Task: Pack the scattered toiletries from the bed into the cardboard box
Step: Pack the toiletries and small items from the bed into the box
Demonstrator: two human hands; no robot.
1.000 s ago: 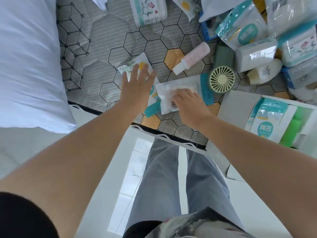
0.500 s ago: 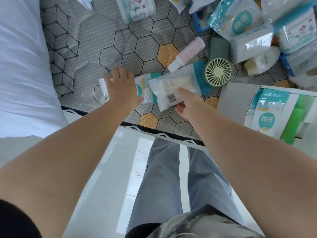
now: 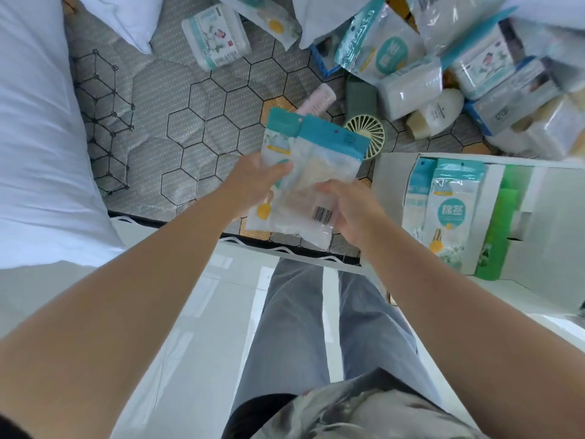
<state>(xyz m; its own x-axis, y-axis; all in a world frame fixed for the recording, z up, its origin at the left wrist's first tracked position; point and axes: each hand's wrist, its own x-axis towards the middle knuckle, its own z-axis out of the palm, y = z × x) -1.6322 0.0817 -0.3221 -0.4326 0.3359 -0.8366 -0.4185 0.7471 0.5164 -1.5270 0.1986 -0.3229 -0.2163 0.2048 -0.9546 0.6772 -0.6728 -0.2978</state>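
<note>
Two clear cotton-swab packets with teal headers [image 3: 313, 172] are held together above the bed's front edge. My left hand [image 3: 253, 182] grips their left side and my right hand [image 3: 351, 207] grips the lower right corner by the barcode. The cardboard box [image 3: 392, 172] lies open to the right, holding similar teal packets [image 3: 449, 210] and a green item [image 3: 503, 226]. More toiletries lie on the bed: a pink bottle [image 3: 319, 101], a white bottle [image 3: 440, 112], a swab tub [image 3: 218, 36] and several wrapped packs [image 3: 411, 90].
A small green fan [image 3: 367, 131] lies beside the box's far corner, partly behind the packets. White pillows [image 3: 34, 137] fill the left side of the hexagon-patterned mattress [image 3: 196, 122]. My legs stand on the pale floor below the bed edge.
Both hands lifted the two packets off the mattress and brought them together, upright. The view shifted slightly.
</note>
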